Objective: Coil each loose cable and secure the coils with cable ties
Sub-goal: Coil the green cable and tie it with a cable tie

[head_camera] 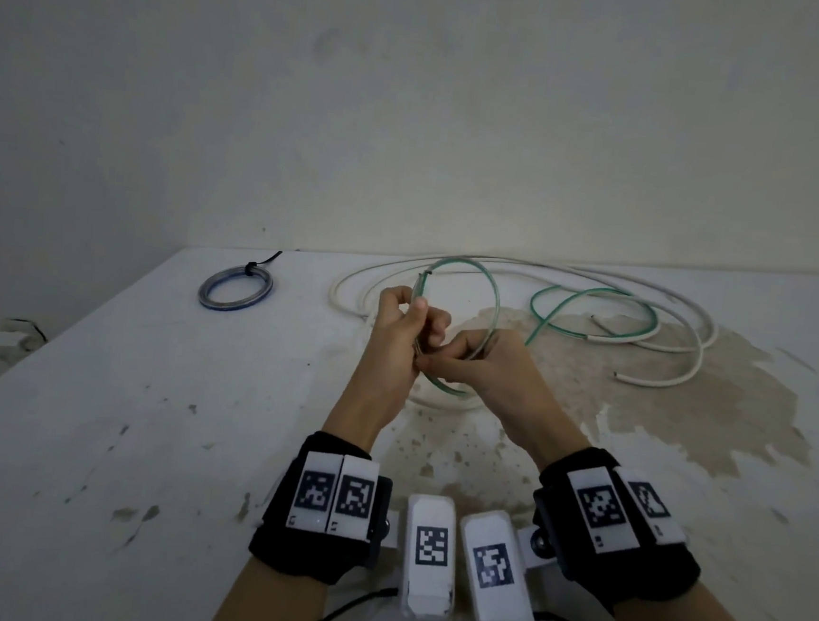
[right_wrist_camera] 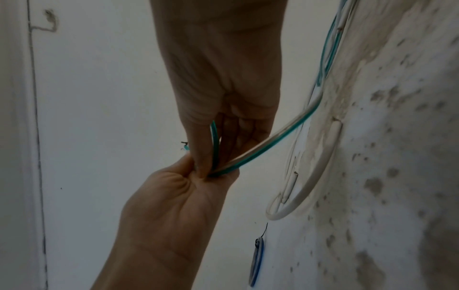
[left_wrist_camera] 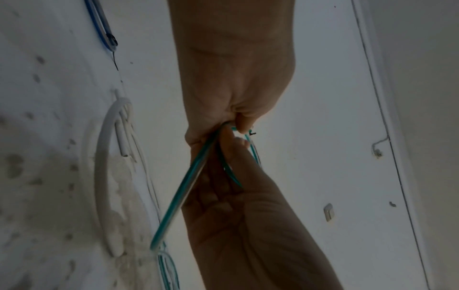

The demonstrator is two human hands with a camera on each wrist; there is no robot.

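Observation:
A thin green cable [head_camera: 490,297] forms one raised loop above the table's middle, and its loose tail [head_camera: 596,309] lies on the table to the right. My left hand [head_camera: 408,325] grips the loop's left side, with the cable end sticking up past the fingers. My right hand [head_camera: 482,361] pinches the loop's lower strands right beside it. In the left wrist view the green cable [left_wrist_camera: 183,188] runs out of the left hand's [left_wrist_camera: 238,125] curled fingers. In the right wrist view the right hand [right_wrist_camera: 216,137] pinches the green strands [right_wrist_camera: 261,151] against the left hand [right_wrist_camera: 183,188].
A blue cable coil [head_camera: 235,287] bound with a black tie lies at the table's back left. A long white cable [head_camera: 665,303] sprawls in wide loops behind and under my hands. The worn white table [head_camera: 116,408] meets the wall behind.

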